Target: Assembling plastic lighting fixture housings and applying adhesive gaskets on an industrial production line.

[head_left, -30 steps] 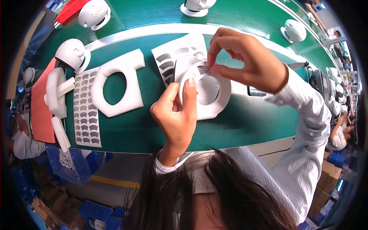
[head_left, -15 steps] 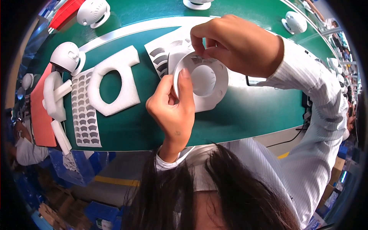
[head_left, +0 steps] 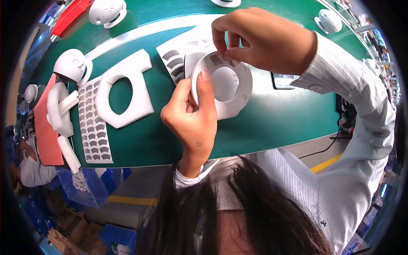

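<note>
My left hand (head_left: 191, 114) grips a white round device by the near left rim of its ring-shaped base (head_left: 243, 89), thumb on top. The base is tilted toward me and has a smooth domed middle (head_left: 225, 83). On the ring's far part sits a small grey curved label (head_left: 219, 60). My right hand (head_left: 270, 42) reaches in from the right, with thumb and forefinger closed at the label's edge. Much of the device's body is hidden behind the ring. Partly under it lies a sheet of larger grey curved labels (head_left: 172, 61).
Left of my hands lie a white foam cutout (head_left: 142, 95) and a sheet of small grey labels (head_left: 95, 134). Farther left are a foam piece (head_left: 55, 112), an orange-red sheet (head_left: 46, 140) and a white round device (head_left: 70, 63). A phone (head_left: 282, 80) rests on the right.
The label's printed face shows more fully on the ring, and my right fingers have shifted slightly at its edge. My left hand keeps its hold. The whole view has shifted a little.
</note>
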Demonstrator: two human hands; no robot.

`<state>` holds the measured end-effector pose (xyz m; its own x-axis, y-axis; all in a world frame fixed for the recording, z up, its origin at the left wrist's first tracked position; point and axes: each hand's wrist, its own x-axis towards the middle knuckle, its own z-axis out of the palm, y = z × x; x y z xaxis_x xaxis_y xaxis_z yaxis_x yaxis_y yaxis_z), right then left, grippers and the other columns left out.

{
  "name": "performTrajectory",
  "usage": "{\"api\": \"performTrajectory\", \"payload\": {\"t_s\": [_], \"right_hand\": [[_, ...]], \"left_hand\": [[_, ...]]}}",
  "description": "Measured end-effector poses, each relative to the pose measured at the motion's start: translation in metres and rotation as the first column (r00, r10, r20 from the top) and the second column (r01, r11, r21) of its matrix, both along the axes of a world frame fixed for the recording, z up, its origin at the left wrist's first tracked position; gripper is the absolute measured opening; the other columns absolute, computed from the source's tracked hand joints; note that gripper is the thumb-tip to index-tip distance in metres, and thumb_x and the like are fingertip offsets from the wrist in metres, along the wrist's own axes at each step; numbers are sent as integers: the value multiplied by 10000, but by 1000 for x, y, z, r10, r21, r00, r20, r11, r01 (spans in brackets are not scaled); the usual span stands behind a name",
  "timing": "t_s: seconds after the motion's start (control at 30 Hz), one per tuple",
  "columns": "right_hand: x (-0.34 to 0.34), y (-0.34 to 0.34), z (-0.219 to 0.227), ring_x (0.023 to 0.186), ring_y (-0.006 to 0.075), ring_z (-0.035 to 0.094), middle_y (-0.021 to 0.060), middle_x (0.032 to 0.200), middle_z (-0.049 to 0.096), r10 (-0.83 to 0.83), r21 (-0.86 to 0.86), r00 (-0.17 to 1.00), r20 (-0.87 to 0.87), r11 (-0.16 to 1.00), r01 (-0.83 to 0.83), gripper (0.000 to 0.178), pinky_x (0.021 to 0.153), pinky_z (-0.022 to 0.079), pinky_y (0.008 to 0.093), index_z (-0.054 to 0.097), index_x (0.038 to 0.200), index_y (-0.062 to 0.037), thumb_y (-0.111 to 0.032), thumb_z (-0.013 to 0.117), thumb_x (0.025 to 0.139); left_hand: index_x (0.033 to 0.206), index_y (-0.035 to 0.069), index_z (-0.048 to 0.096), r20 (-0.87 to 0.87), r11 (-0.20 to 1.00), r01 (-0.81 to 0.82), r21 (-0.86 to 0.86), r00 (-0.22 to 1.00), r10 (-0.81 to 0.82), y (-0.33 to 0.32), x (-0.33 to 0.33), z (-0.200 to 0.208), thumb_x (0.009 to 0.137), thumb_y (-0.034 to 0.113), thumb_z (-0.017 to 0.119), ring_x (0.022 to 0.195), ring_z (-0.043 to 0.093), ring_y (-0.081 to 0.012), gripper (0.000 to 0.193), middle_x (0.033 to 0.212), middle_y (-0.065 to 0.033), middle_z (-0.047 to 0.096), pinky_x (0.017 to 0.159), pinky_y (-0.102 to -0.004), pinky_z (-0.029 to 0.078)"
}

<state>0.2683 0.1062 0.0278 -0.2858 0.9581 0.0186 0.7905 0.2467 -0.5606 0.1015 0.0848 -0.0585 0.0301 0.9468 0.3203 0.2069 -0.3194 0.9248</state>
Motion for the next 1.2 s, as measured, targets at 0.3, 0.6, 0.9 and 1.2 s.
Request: {"api": "performTrajectory", "payload": {"t_s": [0.3,0.6,0.9,1.2], "right_hand": [[44,-1,-28,743,184,565,79,892,565,-107,18,992,-61,994,108,454,611,462,303,475,1082,-58,-294,717,779],[53,-44,-91,1097,242,518,140,1319,413,-347,-465,412,-843,854,-234,814,919,458,389,279,1355,-37,-403,709,769],[118,-52,-62,1144,275,504,149,1290,438,-256,17,368,-894,801,598,1038,961,416,381,278,1373,-14,-316,837,552],[297,62,-143,966,399,557,207,1130,452,-913,467,401,-75,323,823,1042,757,503,483,306,1346,-309,-338,834,449]], "left_hand": [[640,0,548,37,1000,-10,13,999,10,2,-3,3,867,111,609,466,289,-7,260,492,52,386,408,-238,192],[724,-14,516,139,986,165,-31,977,-159,-11,-15,23,955,167,461,615,415,-40,299,661,-2,503,558,-197,321],[1197,19,463,44,822,557,-117,830,-556,47,31,44,872,158,592,985,517,-176,377,1101,-122,521,835,-296,427],[1295,110,366,-725,876,97,473,608,324,292,7,40,661,292,779,1130,454,-396,778,1261,-198,399,916,-493,393]]}}
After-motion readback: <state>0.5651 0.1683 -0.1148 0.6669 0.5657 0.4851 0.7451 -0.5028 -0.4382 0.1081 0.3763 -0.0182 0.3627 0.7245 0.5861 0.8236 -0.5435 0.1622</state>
